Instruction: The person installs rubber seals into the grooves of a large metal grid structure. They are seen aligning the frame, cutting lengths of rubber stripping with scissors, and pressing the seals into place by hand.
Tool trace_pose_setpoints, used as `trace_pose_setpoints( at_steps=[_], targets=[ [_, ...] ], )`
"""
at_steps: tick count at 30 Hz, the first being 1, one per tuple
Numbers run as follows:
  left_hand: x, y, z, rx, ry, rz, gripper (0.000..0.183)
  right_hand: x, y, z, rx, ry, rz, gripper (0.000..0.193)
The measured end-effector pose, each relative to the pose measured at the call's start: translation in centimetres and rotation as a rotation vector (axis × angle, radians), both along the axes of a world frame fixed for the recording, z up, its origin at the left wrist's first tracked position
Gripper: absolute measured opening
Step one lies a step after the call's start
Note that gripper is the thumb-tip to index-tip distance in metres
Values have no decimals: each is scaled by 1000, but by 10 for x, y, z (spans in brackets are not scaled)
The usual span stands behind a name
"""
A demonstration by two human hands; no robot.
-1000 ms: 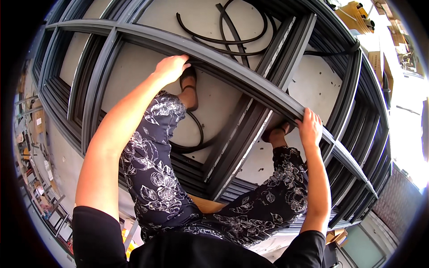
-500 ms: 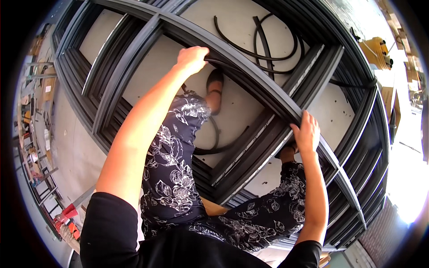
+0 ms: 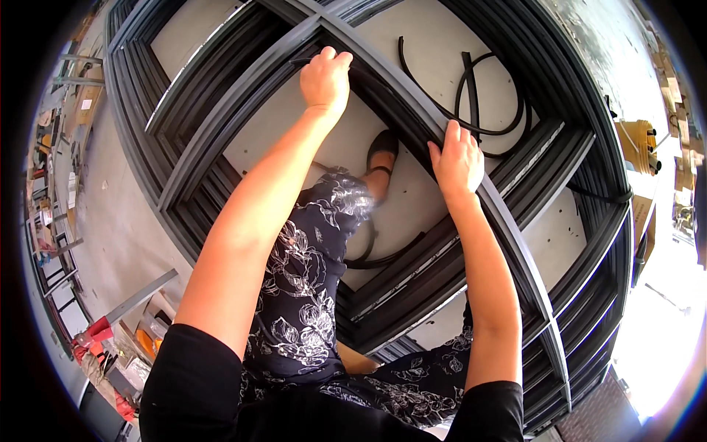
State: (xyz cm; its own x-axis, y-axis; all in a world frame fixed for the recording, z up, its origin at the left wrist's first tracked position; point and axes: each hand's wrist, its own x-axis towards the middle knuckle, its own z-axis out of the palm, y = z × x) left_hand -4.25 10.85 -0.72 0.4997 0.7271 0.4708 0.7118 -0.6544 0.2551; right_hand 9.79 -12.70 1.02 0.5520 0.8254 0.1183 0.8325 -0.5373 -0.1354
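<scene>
A stack of dark grey metal frames (image 3: 239,103) with crossbars lies around my legs. Near a corner of the top frame, my left hand (image 3: 326,81) is closed on a black rubber strip (image 3: 300,62). A short dark end pokes out left of the fingers, and the strip seems to run rightward along the inner side of the bar. My right hand (image 3: 458,163) grips that same bar farther right, fingers over the top and thumb on the inner side. What lies under its palm is hidden. One of my shoes (image 3: 383,151) stands on the floor inside the frame opening.
Loose black strips (image 3: 473,88) curl on the floor beyond the bar. A yellow bucket (image 3: 638,147) stands at the right beside cardboard boxes. At the left lie a red-ended metal bar (image 3: 140,296) and cluttered shelves (image 3: 62,162).
My right hand has slid along the bar, up and left toward my left hand. My left hand has moved nearer the frame's corner. The whole view has shifted slightly.
</scene>
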Motion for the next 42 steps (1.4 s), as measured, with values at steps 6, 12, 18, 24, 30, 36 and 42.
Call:
trace_pose_setpoints(
  at_steps=[6,12,18,24,30,36,42],
  targets=[
    [5,-7,-20,-162,-202,-22,15,2,-4,-6,19,-22,-25,45],
    [21,-3,-38,-497,-611,47,25,-3,21,9,-19,19,-49,44],
    [25,-8,-39,-713,-649,75,19,-12,66,-2,51,-51,-86,38],
    [23,-11,-48,-703,-739,87,20,-14,85,-2,26,-16,-3,45],
    [25,-10,-44,-890,-821,69,22,-13,101,-7,49,-71,-15,45],
    [22,-3,-39,-923,-836,161,22,-13,103,5,-19,21,54,43],
    [24,-11,-32,-913,-771,143,23,1,95,5,-76,118,134,39]
  ],
)
